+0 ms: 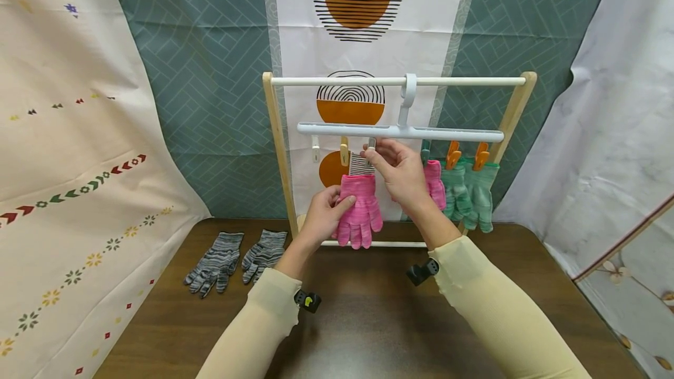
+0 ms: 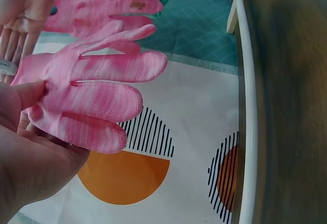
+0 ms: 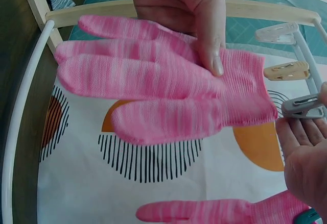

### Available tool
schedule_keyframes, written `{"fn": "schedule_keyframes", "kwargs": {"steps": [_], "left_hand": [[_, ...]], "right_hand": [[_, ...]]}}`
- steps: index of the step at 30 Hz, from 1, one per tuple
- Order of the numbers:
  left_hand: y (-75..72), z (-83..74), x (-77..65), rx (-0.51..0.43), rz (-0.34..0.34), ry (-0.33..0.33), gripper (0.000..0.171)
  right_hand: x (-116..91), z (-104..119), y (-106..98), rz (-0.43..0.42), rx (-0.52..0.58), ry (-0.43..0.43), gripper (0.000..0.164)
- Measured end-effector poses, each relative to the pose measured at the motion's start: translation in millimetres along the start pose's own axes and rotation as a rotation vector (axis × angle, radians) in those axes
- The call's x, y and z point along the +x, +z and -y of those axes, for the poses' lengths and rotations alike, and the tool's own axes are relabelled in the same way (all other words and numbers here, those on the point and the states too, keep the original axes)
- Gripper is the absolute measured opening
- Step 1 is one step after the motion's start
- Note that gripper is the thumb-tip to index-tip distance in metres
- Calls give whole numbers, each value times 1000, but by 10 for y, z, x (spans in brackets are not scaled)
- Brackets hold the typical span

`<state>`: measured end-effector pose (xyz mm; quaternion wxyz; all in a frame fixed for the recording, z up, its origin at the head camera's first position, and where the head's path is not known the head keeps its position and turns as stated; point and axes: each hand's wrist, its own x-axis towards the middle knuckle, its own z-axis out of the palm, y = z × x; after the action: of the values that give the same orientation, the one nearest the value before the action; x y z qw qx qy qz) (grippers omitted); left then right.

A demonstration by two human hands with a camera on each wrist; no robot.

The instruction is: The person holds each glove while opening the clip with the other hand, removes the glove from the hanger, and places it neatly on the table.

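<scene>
My left hand pinches a pink knit glove near its cuff, thumb on the front, fingers of the glove hanging down. A grey clip on the white hanger is between the thumb and fingers of my right hand. In the right wrist view the clip's tip lies close to the glove's cuff edge; whether it bites the fabric I cannot tell. Another pink glove hangs from a teal clip just right of my right hand.
Green gloves hang by orange clips at the hanger's right. A white clip and a yellow clip hang bare at left. The wooden rack stands on the brown table. Two grey striped gloves lie left.
</scene>
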<state>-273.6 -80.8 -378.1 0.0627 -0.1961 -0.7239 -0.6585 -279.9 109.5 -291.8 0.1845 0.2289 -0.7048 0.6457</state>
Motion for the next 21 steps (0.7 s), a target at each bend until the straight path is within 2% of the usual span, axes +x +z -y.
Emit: {"fn": "schedule_keyframes", "kwargs": {"steps": [7,13,21], "left_hand": [[-51,16,-41,2,-13,9,28],[-111,-2,-106,-12,-5,11,32],[-158,-4,-172,20,-25,22,31]], "right_hand": [[8,-21,-7,20,29,3,38],[3,-19,-20,18,-12,4,42],[-4,-2,-1,10,-11,-14,39]]}}
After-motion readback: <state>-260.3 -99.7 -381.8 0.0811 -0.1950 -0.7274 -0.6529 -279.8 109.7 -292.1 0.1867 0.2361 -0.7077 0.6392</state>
